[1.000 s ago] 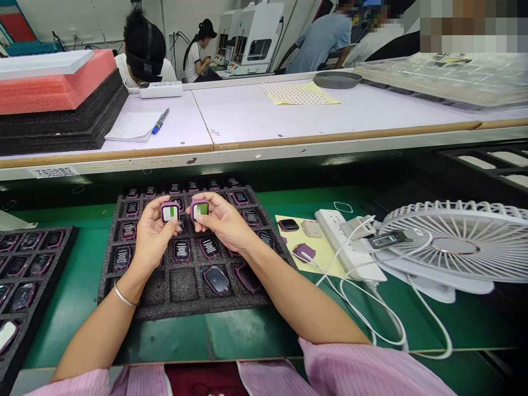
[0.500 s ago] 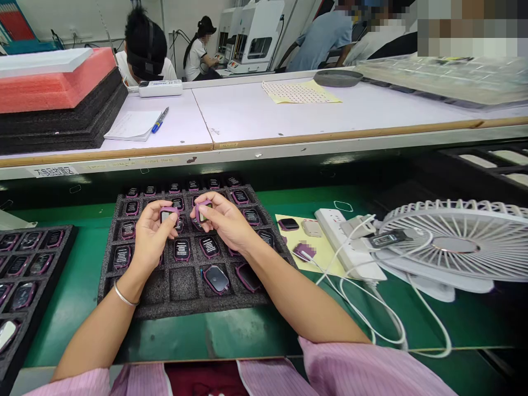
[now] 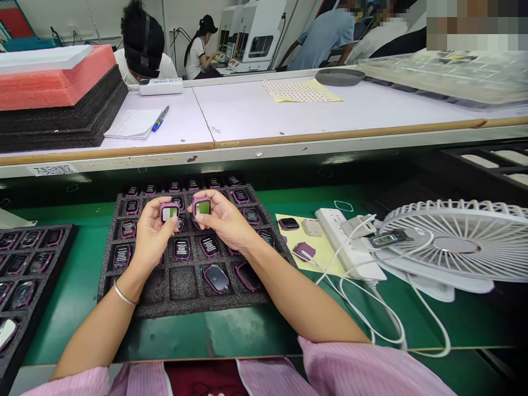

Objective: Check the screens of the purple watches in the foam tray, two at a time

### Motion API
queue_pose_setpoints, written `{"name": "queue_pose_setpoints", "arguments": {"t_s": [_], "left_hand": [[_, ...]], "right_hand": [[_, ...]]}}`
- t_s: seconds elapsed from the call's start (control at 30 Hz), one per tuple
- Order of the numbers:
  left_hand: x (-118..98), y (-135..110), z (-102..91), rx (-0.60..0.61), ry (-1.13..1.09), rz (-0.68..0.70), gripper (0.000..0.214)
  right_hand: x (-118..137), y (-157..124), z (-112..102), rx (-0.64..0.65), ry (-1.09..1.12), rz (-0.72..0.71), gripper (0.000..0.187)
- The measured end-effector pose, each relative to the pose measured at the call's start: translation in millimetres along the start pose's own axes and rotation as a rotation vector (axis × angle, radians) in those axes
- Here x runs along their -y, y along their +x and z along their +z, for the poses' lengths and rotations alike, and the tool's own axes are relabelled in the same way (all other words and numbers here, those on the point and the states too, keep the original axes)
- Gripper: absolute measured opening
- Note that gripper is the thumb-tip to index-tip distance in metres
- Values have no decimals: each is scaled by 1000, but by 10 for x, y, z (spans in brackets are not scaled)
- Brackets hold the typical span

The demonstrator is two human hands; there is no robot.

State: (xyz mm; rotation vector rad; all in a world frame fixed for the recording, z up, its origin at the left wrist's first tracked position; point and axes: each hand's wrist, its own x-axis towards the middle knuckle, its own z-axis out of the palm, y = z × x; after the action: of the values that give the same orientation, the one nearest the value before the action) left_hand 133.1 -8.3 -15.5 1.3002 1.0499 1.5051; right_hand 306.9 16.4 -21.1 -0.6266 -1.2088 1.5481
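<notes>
My left hand (image 3: 153, 234) grips a purple-framed smartwatch (image 3: 169, 212) between thumb and fingers, its screen facing me with white and green areas. Beside it, my right hand (image 3: 225, 220) pinches a second purple smartwatch (image 3: 202, 207), whose screen shows green. Both are held up over a black foam tray (image 3: 183, 283) with square pockets. Many pockets hold purple watches showing white text, such as one watch (image 3: 181, 249) below my hands. Two watches with dark screens, one of them a tilted watch (image 3: 216, 279), lie in the near row. My hands hide some pockets.
Left stands another foam tray (image 3: 66, 258) of watches. To the right are a yellow sheet (image 3: 325, 263) with small parts, a white power strip (image 3: 350, 247), loose cables and a white fan (image 3: 454, 242). A raised shelf (image 3: 239, 121) crosses behind, with foam stacked on it; people sit beyond.
The right-hand watch has turned so its screen faces me more squarely. The left-hand watch has tilted slightly, showing more of its screen. Both hands have otherwise barely moved.
</notes>
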Motion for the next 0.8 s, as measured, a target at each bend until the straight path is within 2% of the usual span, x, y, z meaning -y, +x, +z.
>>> {"name": "queue_pose_setpoints", "arguments": {"t_s": [0.23, 0.43, 0.63, 0.8], "left_hand": [[44, 12, -19, 59, -4, 27, 43], [32, 7, -8, 62, -22, 15, 47], [-55, -34, 5, 34, -53, -99, 34], [-85, -30, 23, -8, -57, -137, 31]], "right_hand": [[6, -5, 2, 7, -9, -11, 45], [10, 1, 4, -8, -18, -4, 47], [29, -6, 10, -61, -4, 19, 34], [38, 5, 11, -90, 5, 41, 35]]}}
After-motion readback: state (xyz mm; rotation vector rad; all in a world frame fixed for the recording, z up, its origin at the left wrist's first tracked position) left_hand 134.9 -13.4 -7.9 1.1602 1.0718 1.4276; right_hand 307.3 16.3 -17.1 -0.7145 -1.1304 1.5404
